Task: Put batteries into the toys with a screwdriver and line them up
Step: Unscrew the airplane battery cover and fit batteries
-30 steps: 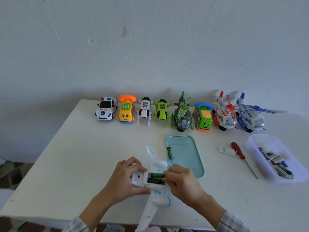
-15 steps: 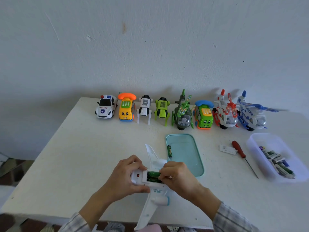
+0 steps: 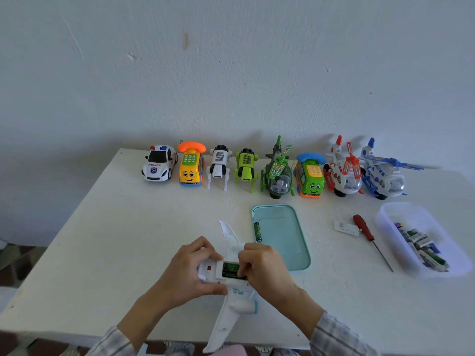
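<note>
Left hand (image 3: pixel 191 272) clasps the upturned toy airplane (image 3: pixel 231 286) at the table's near edge; right hand (image 3: pixel 262 265) fingertips press green batteries (image 3: pixel 230 269) into its open bay — a slip could pop one out, or seat it reversed — spare battery (image 3: pixel 257 231) lies just beyond the grip

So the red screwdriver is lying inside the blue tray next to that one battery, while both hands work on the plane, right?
Not quite. The head view shows the red screwdriver lying on the table, between the blue tray and the clear tub. The battery in the tray and both hands on the plane are right.
</note>
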The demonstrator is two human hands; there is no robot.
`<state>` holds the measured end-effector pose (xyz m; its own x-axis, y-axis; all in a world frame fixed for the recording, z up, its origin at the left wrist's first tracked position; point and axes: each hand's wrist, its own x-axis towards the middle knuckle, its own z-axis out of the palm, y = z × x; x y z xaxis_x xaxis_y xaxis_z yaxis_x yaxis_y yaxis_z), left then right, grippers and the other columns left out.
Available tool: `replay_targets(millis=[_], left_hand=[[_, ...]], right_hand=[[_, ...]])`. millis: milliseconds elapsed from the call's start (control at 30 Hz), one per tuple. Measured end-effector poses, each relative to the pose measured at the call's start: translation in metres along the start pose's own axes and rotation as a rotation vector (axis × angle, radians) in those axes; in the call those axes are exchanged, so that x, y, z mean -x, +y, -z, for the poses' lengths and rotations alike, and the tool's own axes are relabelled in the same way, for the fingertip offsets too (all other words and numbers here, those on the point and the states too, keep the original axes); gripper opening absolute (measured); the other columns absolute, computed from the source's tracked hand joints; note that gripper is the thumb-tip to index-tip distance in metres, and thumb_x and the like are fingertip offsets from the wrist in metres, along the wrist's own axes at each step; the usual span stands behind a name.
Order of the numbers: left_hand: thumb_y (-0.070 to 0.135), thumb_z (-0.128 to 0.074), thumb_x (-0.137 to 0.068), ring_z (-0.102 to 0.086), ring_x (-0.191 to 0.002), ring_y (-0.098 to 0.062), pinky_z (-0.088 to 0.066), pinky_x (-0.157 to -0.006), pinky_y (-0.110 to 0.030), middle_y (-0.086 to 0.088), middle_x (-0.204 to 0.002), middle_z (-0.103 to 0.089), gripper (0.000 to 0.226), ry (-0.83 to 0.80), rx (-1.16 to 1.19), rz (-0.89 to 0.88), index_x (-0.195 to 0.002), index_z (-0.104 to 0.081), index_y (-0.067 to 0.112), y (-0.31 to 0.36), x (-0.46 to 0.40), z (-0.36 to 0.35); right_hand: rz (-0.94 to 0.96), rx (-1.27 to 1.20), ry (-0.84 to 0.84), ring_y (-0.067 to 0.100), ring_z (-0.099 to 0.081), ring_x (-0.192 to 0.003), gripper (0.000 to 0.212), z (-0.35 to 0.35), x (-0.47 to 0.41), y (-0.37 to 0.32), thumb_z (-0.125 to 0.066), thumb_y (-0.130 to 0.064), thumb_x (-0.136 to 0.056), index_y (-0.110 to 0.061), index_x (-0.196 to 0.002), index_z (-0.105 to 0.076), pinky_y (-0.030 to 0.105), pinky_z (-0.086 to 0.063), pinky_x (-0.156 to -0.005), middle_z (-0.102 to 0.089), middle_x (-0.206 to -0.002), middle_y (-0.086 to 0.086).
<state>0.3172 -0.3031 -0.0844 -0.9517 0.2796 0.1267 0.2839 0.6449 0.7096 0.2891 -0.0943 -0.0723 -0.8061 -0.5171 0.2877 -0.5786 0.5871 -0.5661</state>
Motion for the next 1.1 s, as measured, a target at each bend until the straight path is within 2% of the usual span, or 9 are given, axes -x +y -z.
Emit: replay_targets(millis=[133,200,267,367,533,600,767,900,1100], left_hand=[[0.077,-0.074,-0.053,-0.049,-0.089,0.001,-0.042,-0.076,-0.018,0.028,-0.099,-0.047,0.060,0.006,-0.014,-0.023,-0.099,-0.060,0.041,0.002,-0.002,-0.001],[0.076,-0.075,-0.052,-0.050,-0.089,0.000,-0.042,-0.079,-0.019,0.027,-0.098,-0.048,0.059,0.015,-0.002,-0.028,-0.099,-0.060,0.043,0.002,-0.001,-0.003],[0.075,-0.077,-0.051,-0.050,-0.089,0.000,-0.041,-0.079,-0.018,0.026,-0.098,-0.049,0.059,0.018,0.012,-0.019,-0.098,-0.062,0.043,0.003,-0.001,-0.003],[0.072,-0.079,-0.050,-0.052,-0.088,-0.001,-0.041,-0.077,-0.016,0.026,-0.098,-0.049,0.059,0.015,0.026,-0.003,-0.097,-0.066,0.039,0.003,-0.003,-0.001],[0.072,-0.080,-0.049,-0.053,-0.086,-0.003,-0.042,-0.073,-0.017,0.025,-0.099,-0.049,0.057,0.012,0.038,0.013,-0.095,-0.066,0.042,0.003,-0.005,-0.001],[0.072,-0.080,-0.048,-0.053,-0.086,-0.003,-0.042,-0.074,-0.017,0.025,-0.099,-0.049,0.056,0.012,0.034,0.014,-0.094,-0.064,0.043,0.004,-0.005,-0.001],[0.073,-0.080,-0.047,-0.054,-0.087,-0.003,-0.044,-0.072,-0.014,0.026,-0.099,-0.049,0.060,0.011,0.045,0.025,-0.096,-0.065,0.041,0.006,-0.004,0.000],[0.074,-0.080,-0.047,-0.054,-0.086,-0.003,-0.044,-0.070,-0.013,0.026,-0.099,-0.049,0.060,0.014,0.032,0.025,-0.095,-0.064,0.041,0.006,-0.005,0.000],[0.072,-0.081,-0.046,-0.054,-0.085,-0.006,-0.046,-0.071,-0.019,0.026,-0.099,-0.048,0.059,0.011,0.055,0.042,-0.093,-0.063,0.042,0.005,-0.005,-0.001]], right_hand=[[-0.345,-0.241,-0.158,0.004,-0.049,-0.052,0.026,0.025,-0.019,0.001,-0.082,-0.003,-0.063,-0.020,-0.061,-0.061,0.022,-0.045,-0.052,-0.057,-0.058,-0.010],[-0.502,-0.380,-0.041,0.008,-0.053,-0.052,0.021,0.033,-0.030,0.014,-0.080,-0.010,-0.072,-0.020,-0.067,-0.061,0.027,-0.050,-0.055,-0.060,-0.060,-0.002],[-0.631,-0.325,0.091,0.013,-0.052,-0.056,0.014,0.033,-0.038,0.029,-0.073,-0.013,-0.081,-0.016,-0.076,-0.060,0.031,-0.049,-0.055,-0.059,-0.065,0.002],[-0.728,-0.098,-0.004,0.015,-0.052,-0.067,0.021,0.023,-0.042,0.041,-0.070,-0.021,-0.085,-0.013,-0.100,-0.058,0.023,-0.041,-0.056,-0.056,-0.087,0.004],[-0.719,0.077,-0.081,0.019,-0.042,-0.057,0.021,0.016,-0.044,0.043,-0.065,-0.008,-0.081,-0.003,-0.064,-0.055,0.039,-0.042,-0.054,-0.047,-0.066,0.008],[-0.735,0.054,-0.036,0.017,-0.043,-0.056,0.009,0.022,-0.043,0.041,-0.060,-0.003,-0.081,-0.002,-0.072,-0.059,0.033,-0.040,-0.050,-0.054,-0.069,0.008],[-0.695,-0.343,0.156,0.004,-0.049,-0.049,0.012,0.050,-0.029,0.016,-0.070,0.004,-0.076,-0.007,-0.082,-0.068,0.011,-0.037,-0.044,-0.063,-0.066,0.002],[-0.640,-0.722,0.213,0.011,-0.056,-0.052,0.016,0.060,-0.012,-0.006,-0.073,0.007,-0.075,0.000,-0.087,-0.066,0.018,-0.045,-0.052,-0.071,-0.071,0.010],[-0.655,-0.819,0.280,0.023,-0.050,-0.049,0.015,0.050,0.004,-0.014,-0.074,0.004,-0.076,0.001,-0.074,-0.059,0.030,-0.043,-0.046,-0.066,-0.065,0.021]])
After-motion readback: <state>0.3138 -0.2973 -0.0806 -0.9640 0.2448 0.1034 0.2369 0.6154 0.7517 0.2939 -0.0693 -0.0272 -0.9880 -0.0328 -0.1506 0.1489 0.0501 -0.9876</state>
